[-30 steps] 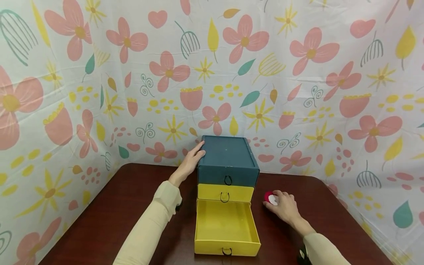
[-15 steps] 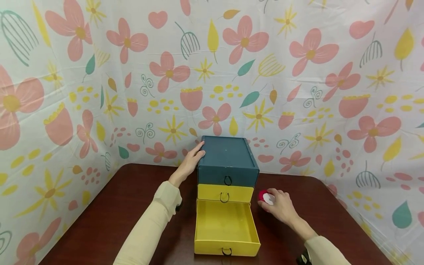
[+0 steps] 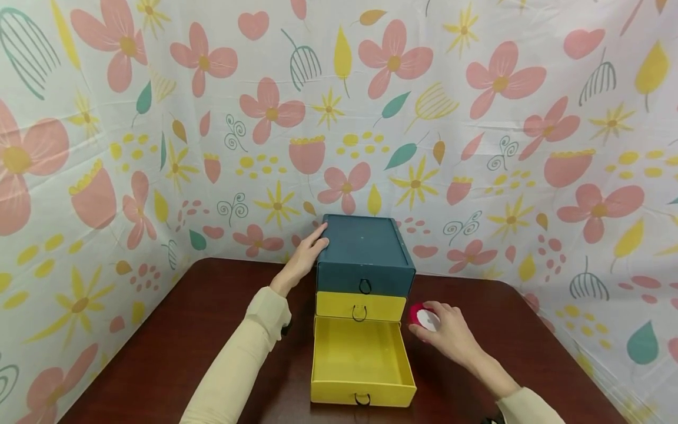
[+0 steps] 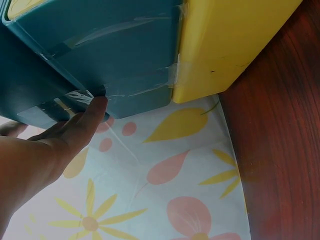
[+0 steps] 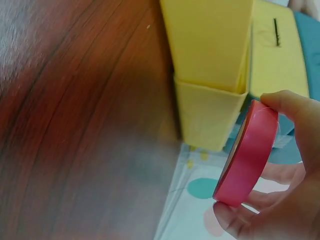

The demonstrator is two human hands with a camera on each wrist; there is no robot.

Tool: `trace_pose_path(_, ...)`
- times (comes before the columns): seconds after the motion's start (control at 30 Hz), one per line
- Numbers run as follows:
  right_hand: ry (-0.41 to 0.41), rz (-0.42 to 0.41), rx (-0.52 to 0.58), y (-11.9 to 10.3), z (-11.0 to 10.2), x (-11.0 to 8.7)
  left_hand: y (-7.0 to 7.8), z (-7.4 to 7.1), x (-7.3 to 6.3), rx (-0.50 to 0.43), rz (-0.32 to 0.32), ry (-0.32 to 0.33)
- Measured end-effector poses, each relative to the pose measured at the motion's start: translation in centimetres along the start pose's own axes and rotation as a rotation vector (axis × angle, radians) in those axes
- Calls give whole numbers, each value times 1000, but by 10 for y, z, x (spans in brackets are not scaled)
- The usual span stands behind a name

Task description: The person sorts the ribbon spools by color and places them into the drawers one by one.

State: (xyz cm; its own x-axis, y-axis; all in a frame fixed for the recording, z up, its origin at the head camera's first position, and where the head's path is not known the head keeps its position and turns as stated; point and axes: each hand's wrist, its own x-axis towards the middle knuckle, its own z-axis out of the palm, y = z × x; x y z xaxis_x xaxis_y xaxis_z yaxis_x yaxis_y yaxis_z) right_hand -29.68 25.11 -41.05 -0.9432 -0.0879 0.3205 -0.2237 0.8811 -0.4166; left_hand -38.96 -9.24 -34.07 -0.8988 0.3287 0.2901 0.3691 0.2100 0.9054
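Note:
My right hand (image 3: 450,333) holds a roll of pinkish-red ribbon (image 3: 426,320) with a white side, just right of the drawer unit. In the right wrist view the ribbon's band (image 5: 250,155) is pinched at its edges between thumb and fingers. My left hand (image 3: 302,259) rests with extended fingers against the upper left edge of the blue-topped drawer unit (image 3: 365,241). Its fingertips touch the blue side wall (image 4: 120,55) in the left wrist view. Lowest in the unit, a yellow drawer (image 3: 362,393) is pulled far out, with nothing in it. Above it is another yellow drawer front (image 3: 339,305).
The unit stands on a dark reddish-brown wooden table (image 3: 212,353). Black loop handles (image 3: 365,287) hang on the drawer fronts. Behind and at both sides hangs a white cloth (image 3: 450,135) printed with flowers and leaves. Clear tape (image 4: 172,75) runs along the unit's side.
My right hand has carried the ribbon roll a little to the left, closer to the drawer unit. The left hand has stayed on the unit, and the drawers have not moved.

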Motion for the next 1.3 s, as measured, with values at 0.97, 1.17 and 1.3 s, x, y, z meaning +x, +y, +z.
trace_pose_path(0.97,-48,-248,114,-74,2,-35,0,0,1,3,-6,4)
trace_pose_path(1.17,-75,-315,142,-87,12,-34,1,-1,1,21,6,14)
trace_pose_path(1.3,-102,-346,124,-91,21,-34,0,0,0,-5,4,1)
